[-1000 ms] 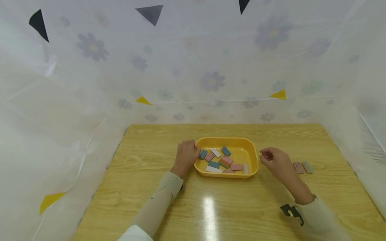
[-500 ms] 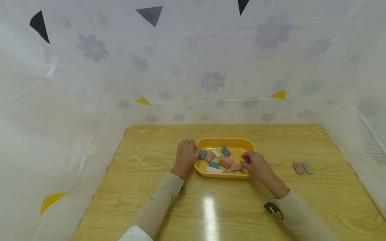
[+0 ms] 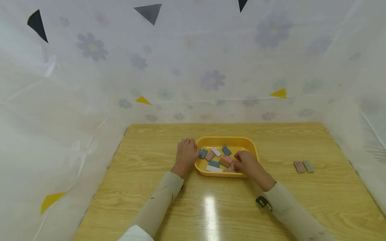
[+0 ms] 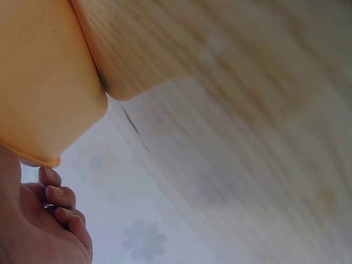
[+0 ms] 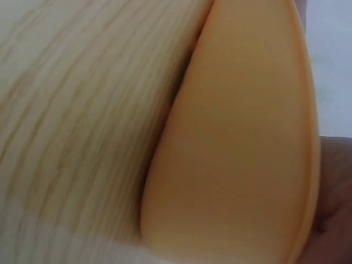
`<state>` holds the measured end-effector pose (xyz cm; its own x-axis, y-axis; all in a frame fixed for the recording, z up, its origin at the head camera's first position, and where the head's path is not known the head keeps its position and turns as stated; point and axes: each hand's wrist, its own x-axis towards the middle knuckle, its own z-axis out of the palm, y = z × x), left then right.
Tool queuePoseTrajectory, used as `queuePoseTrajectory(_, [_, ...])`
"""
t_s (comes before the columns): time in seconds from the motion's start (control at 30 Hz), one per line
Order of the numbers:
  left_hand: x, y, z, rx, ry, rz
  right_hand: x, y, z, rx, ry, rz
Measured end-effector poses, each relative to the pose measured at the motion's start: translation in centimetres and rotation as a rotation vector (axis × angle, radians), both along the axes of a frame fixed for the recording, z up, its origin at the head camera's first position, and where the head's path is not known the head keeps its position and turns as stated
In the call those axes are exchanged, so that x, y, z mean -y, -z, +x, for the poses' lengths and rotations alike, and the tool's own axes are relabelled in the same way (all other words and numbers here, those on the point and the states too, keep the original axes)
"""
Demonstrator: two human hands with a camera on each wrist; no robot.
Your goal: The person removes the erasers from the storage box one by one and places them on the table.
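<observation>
A yellow plastic tub stands on the table and holds several small flat rectangular blocks in blue, pink and white. My left hand holds its left rim, thumb over the edge. In the left wrist view curled fingers meet the rim from outside. My right hand reaches over the tub's right side, bent fingertips right by a pink block, which they partly cover; I cannot tell whether they grip it. A two-coloured block lies just left of those fingertips. The right wrist view shows mainly the tub's outer wall.
On the table to the right lie a pink block and a pale green block, side by side. White flower-printed sheeting surrounds the wooden table at the back and sides.
My right hand has moved left from beside the tub to inside its right part, now covering the off-white block there. My left hand has stayed on the rim.
</observation>
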<state>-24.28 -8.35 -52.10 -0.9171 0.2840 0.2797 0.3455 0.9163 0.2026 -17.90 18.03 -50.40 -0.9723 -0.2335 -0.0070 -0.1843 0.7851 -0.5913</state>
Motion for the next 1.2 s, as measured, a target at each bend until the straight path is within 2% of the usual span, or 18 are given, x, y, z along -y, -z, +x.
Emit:
queuePoseTrajectory(0.23, [-0.1,0.0,0.1,-0.001,0.004,0.002,0.7,-0.1,-0.4,0.016,0.013,-0.035])
queuePoseTrajectory(0.63, [-0.3,-0.3,0.2,-0.004,0.006,-0.014,1.5,0.4,-1.0,0.153,-0.012,-0.094])
queuePoseTrajectory(0.87, [-0.3,-0.3,0.3,0.006,-0.001,-0.019,1.6,0.6,-1.1,0.096,-0.015,-0.032])
queuePoseTrajectory(1.2, [-0.3,-0.2,0.4,0.016,-0.001,-0.011,1.8,0.7,-1.1,0.099,-0.016,-0.046])
